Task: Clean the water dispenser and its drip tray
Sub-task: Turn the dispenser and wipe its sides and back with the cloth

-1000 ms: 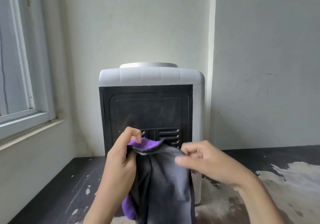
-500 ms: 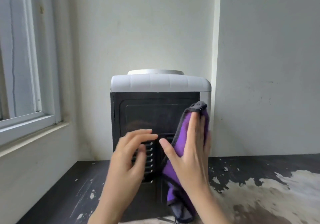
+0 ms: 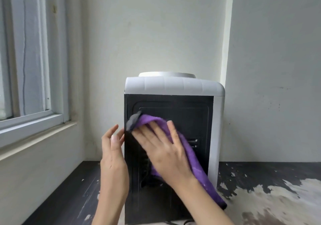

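A white water dispenser [image 3: 175,85] is seen at the centre of the frame, standing on a dark, worn table [image 3: 260,186] whose surface is peeled pale towards the lower right. Its black panel [image 3: 191,120] is turned towards the camera, with slotted vents partly visible at mid-height.

A purple cloth [image 3: 192,155] with a grey edge is pressed flat against the upper left part of the black panel by the right hand [image 3: 161,148]. The fingers of this hand are held straight and spread over the cloth, not curled around it; the rest of the cloth is draped down under the wrist towards the lower right of the dispenser, where its end hangs near the table.

The left hand [image 3: 112,155] is held just at the left edge of the dispenser, left of centre in the frame, with fingers relaxed and nearly straight and nothing grasped. Whether its fingertips touch the side of the dispenser cannot be told.

A window [image 3: 31,64] with a pale frame is seen at the upper left, above a sill. Plain light walls [image 3: 156,33] fill the background, and a corner is seen behind the right side of the dispenser. The drip tray is not in view.
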A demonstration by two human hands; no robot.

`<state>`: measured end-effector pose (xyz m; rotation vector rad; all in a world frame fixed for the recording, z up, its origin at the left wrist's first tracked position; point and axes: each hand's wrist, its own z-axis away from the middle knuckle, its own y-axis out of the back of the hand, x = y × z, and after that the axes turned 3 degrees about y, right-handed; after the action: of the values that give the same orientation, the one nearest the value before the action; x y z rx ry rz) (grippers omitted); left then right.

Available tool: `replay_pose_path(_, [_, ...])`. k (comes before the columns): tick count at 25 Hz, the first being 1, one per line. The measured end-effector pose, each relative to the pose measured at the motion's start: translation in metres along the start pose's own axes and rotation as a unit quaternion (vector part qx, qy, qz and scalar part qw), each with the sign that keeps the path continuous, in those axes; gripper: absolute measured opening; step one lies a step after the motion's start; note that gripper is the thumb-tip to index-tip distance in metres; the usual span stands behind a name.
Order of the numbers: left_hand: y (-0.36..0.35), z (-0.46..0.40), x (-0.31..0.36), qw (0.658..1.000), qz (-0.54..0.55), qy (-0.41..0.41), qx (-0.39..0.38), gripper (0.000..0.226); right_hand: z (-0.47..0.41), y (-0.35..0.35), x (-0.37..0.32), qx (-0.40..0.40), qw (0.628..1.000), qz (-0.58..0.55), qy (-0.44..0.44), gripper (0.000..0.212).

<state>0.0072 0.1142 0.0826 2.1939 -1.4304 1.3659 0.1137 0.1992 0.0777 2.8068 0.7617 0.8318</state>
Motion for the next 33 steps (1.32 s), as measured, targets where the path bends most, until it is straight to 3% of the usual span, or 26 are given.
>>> replay_pose_path(3, [-0.001, -0.001, 0.003, 1.0, 0.024, 0.02, 0.0, 0.042, 0.002, 0.004, 0.031, 0.057, 0.976, 0.036, -0.208, 0.057])
replay_pose_path(5, [0.003, -0.001, 0.005, 0.999, 0.037, 0.033, -0.005, 0.044, -0.006, 0.003, 0.029, 0.083, 0.963, 0.029, -0.254, 0.056])
replay_pose_path(11, [0.009, -0.006, 0.005, 0.994, 0.084, 0.075, -0.01, 0.054, -0.028, 0.0, 0.0, 0.018, 1.0, 0.001, -0.012, 0.058])
replay_pose_path(17, [0.015, -0.006, 0.014, 0.989, 0.1, 0.105, -0.039, 0.062, 0.048, 0.008, 0.02, -0.099, 0.971, 0.014, 0.215, 0.061])
replay_pose_path(20, [0.016, -0.007, 0.014, 0.987, 0.103, 0.111, -0.044, 0.06, 0.025, 0.014, 0.024, -0.078, 0.98, 0.005, 0.182, 0.068])
replay_pose_path(23, [0.017, -0.007, 0.013, 0.986, 0.102, 0.12, -0.053, 0.061, -0.03, 0.014, 0.029, -0.023, 1.0, -0.012, 0.013, 0.072])
replay_pose_path(25, [0.019, -0.009, 0.013, 0.985, 0.106, 0.127, -0.057, 0.061, -0.051, 0.012, 0.025, -0.001, 0.999, -0.029, -0.041, 0.07])
replay_pose_path(29, [0.02, -0.015, 0.012, 0.977, 0.138, 0.155, -0.043, 0.059, -0.013, -0.002, -0.003, -0.003, 0.996, -0.035, 0.087, 0.057])
replay_pose_path(33, [0.024, -0.016, 0.006, 0.984, 0.077, 0.161, -0.021, 0.057, 0.076, -0.013, -0.023, -0.118, 0.955, -0.039, 0.271, 0.052])
